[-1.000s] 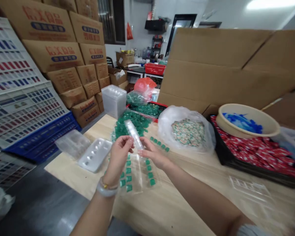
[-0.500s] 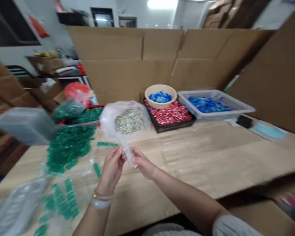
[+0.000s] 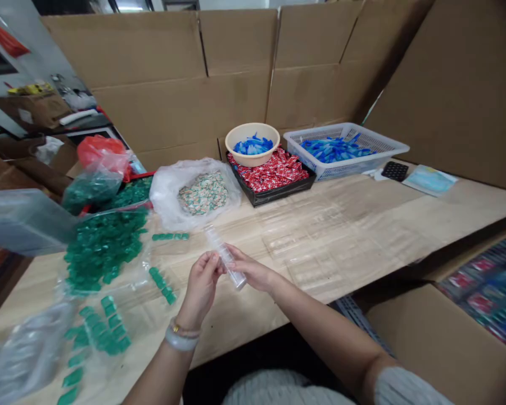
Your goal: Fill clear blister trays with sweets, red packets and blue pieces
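A narrow clear plastic strip (image 3: 225, 256), likely a tray seen edge-on, is held tilted above the wooden table. My left hand (image 3: 203, 281) pinches its left side, with a bangle on the wrist. On its right side, the fingers of my right hand (image 3: 251, 271) are closed on it. Just beyond my hands is a short row of green pieces (image 3: 170, 237); another row (image 3: 162, 286) lies left of my left hand. A white plastic bag (image 3: 164, 194) of small light pieces stands behind them. Clear trays (image 3: 303, 242) lie flat to the right.
Green pieces (image 3: 105, 247) are heaped at the left. At the back stand a black tray (image 3: 274, 197) of red packets, a cream bowl (image 3: 253, 160) of blue items and a white basket (image 3: 358, 166) of blue items. Cardboard (image 3: 160, 112) rises behind. An open box (image 3: 442, 332) sits below right.
The view has shifted right and down, and the box at the lower right shows more. The clear strip shows more of its length between my hands, which both still hold it.
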{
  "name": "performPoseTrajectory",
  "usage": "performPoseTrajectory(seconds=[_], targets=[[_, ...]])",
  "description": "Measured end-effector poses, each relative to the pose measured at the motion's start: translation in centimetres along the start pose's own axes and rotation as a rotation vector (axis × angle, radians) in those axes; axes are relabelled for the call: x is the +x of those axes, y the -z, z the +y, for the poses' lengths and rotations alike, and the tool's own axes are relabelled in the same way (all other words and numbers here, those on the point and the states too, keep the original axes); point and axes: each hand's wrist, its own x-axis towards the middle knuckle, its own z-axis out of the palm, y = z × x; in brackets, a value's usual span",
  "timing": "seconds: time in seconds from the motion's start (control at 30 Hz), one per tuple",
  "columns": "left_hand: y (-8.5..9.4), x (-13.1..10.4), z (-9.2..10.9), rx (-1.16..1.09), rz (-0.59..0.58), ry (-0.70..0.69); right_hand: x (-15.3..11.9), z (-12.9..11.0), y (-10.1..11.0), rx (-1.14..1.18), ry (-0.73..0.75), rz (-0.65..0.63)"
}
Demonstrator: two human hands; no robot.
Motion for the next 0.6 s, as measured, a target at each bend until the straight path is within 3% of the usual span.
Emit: performPoseTrajectory(seconds=[0.13,0.23,0.3,0.4,0.5,0.6], targets=[[-0.8,-0.7,-0.5,-0.081,-0.025,-0.001,-0.6,0.0,0.4,0.009,0.005,0.046],[0.3,-1.7,0.2,-0.161,0.005,0.003,-1.7,0.1,0.8,-0.060,-0.003,0.122],[3.1,-3.0,1.9,-0.190,0.075,-0.037,-2.6,0.0,1.6,-0.201,0.008,0.177],[9.7,-6.8,6.1,-0.198,0.298,-0.140,-2.1,-0.7,4.1,-0.658,0.082,0.216],[15.2,-11.6,9.7,-0.145,0.499,-0.194,0.9,-1.5,6.2,-1.304,0.191,0.011],[17.2,-14.0,10.2,-0.074,0.640,-0.165,3.7,-2.5,6.5,-1.701,0.176,-0.192]])
